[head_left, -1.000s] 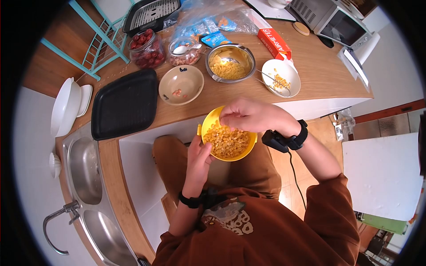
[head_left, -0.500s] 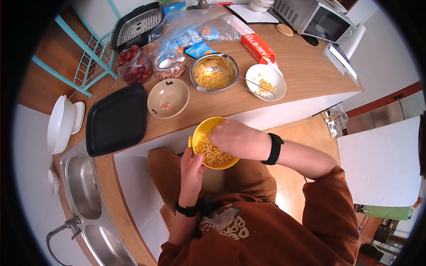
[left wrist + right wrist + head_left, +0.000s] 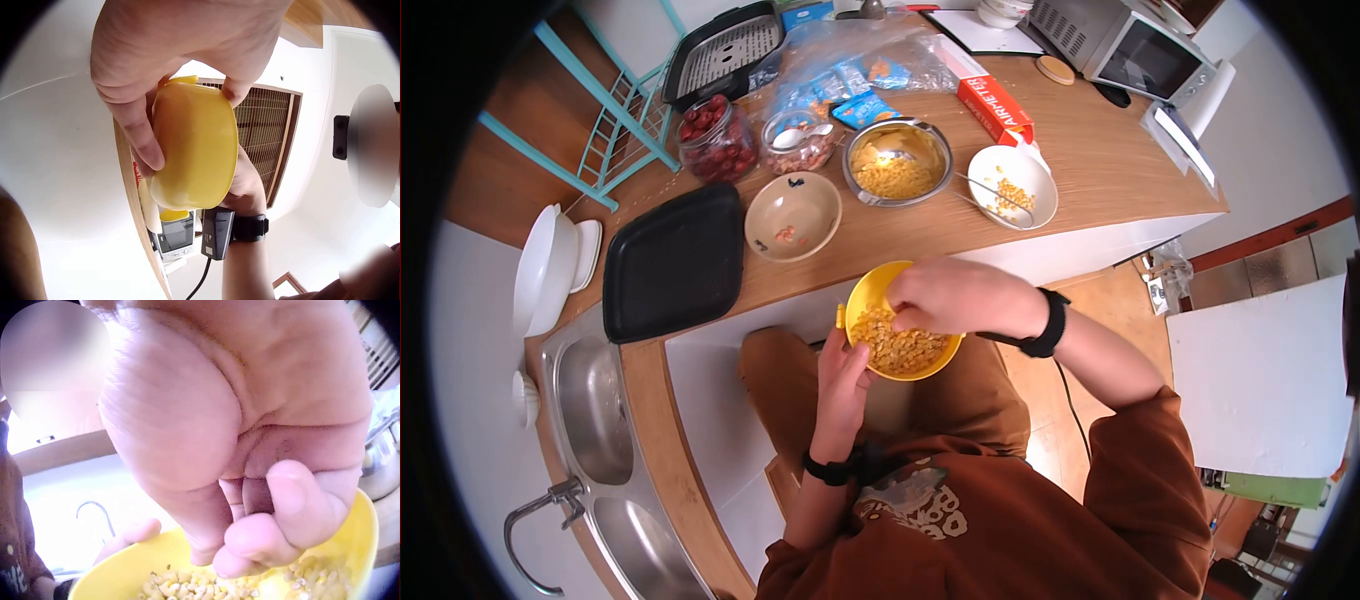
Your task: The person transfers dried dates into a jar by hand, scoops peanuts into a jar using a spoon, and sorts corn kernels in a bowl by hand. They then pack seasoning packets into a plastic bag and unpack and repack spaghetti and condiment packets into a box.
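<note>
My left hand (image 3: 841,388) grips a yellow bowl (image 3: 874,280) with small side tabs and holds it above my lap. In the left wrist view, the fingers lie along the outside of the bowl (image 3: 194,147) and the thumb is at its rim. Pale yellow corn kernels (image 3: 900,350) cover the bowl's bottom. Over the far side of the bowl, my right hand (image 3: 965,295) reaches down among the kernels. Its fingers (image 3: 300,500) are curled and the thumb tip is close to them, just above the kernels. I cannot tell whether they pinch a kernel.
On the counter stand a beige bowl (image 3: 812,190) with reddish bits, a steel bowl (image 3: 945,165) of yellow pieces and a white bowl (image 3: 1045,180) holding kernels and utensils. A black tray (image 3: 670,265) lies left, near the sink (image 3: 590,400). Behind are jars and a red box (image 3: 997,108).
My right hand has gone from the bowl's upper rim down among the kernels, then shifted slightly and turned at the wrist. The left hand keeps its grip on the bowl. The head view has shifted.
</note>
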`<control>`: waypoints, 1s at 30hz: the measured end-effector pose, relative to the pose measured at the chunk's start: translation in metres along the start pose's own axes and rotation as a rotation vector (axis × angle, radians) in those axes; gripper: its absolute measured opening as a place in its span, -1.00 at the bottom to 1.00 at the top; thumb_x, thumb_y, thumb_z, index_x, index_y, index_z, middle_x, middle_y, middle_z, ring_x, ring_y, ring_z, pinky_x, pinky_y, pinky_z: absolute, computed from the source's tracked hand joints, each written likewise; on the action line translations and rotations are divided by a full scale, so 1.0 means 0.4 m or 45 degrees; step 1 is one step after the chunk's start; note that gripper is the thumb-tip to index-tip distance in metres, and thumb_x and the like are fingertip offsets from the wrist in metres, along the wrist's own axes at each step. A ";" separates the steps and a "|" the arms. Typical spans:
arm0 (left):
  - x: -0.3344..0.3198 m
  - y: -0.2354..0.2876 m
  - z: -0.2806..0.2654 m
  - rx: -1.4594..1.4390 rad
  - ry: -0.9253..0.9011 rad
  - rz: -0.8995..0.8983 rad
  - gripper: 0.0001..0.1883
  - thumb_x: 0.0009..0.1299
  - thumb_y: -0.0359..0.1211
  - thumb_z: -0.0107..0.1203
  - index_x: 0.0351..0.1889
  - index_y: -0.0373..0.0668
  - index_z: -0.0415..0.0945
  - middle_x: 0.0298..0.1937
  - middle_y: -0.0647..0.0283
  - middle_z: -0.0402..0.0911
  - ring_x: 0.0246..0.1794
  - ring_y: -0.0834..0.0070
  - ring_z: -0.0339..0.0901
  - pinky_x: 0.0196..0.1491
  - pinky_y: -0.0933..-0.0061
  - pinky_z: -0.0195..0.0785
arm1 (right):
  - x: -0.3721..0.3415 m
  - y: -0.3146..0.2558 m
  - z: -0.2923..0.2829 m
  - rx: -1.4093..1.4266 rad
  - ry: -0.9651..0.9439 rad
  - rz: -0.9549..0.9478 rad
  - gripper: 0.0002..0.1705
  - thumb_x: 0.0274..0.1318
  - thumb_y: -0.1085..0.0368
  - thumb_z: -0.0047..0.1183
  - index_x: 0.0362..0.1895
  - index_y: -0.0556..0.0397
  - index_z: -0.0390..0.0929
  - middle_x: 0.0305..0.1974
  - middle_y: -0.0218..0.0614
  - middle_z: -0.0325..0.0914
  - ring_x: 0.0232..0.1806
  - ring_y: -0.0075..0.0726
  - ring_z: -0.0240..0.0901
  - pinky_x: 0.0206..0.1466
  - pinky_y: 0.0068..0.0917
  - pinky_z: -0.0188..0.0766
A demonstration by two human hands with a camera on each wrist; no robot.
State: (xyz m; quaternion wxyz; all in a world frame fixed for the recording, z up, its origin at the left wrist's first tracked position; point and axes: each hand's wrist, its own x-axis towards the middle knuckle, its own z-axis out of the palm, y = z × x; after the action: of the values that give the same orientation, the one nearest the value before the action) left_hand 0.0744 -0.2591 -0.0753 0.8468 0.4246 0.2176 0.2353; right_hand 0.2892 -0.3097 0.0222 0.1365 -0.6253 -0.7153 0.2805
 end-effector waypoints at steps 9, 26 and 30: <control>0.004 -0.003 0.003 -0.133 0.028 -0.019 -0.46 0.59 -0.35 -0.05 0.48 -0.26 0.11 0.24 0.16 0.51 0.13 0.45 0.60 0.14 0.36 0.54 | 0.005 0.038 -0.050 1.229 -0.173 0.367 -0.72 0.41 0.15 0.08 -0.19 0.13 0.61 -0.51 -0.51 0.49 -0.49 -0.70 0.34 -0.40 -0.69 0.29; 0.028 0.018 0.016 -0.122 0.044 -0.027 -0.52 0.60 -0.33 -0.12 0.42 -0.30 0.15 0.24 0.06 0.53 0.14 0.30 0.62 0.10 0.21 0.60 | 0.114 0.159 -0.210 0.908 0.405 0.376 -0.44 0.35 -0.20 0.10 -0.29 0.08 0.65 -0.48 -0.46 0.56 -0.45 -0.60 0.44 -0.36 -0.65 0.37; 0.033 0.024 0.017 -0.140 0.025 -0.029 -0.52 0.61 -0.31 -0.14 0.42 -0.30 0.15 0.26 0.04 0.51 0.15 0.27 0.62 0.09 0.20 0.61 | 0.143 0.161 -0.211 0.553 0.535 0.465 -0.32 0.43 -0.20 -0.02 0.11 0.23 0.60 -0.06 -0.24 0.66 0.01 -0.49 0.52 0.15 -0.47 0.43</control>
State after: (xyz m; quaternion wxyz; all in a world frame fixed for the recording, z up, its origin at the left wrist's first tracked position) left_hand 0.0867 -0.2506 -0.0660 0.8693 0.3724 0.2176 0.2415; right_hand 0.3777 -0.2306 0.0445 0.3581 -0.7433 -0.4718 0.3109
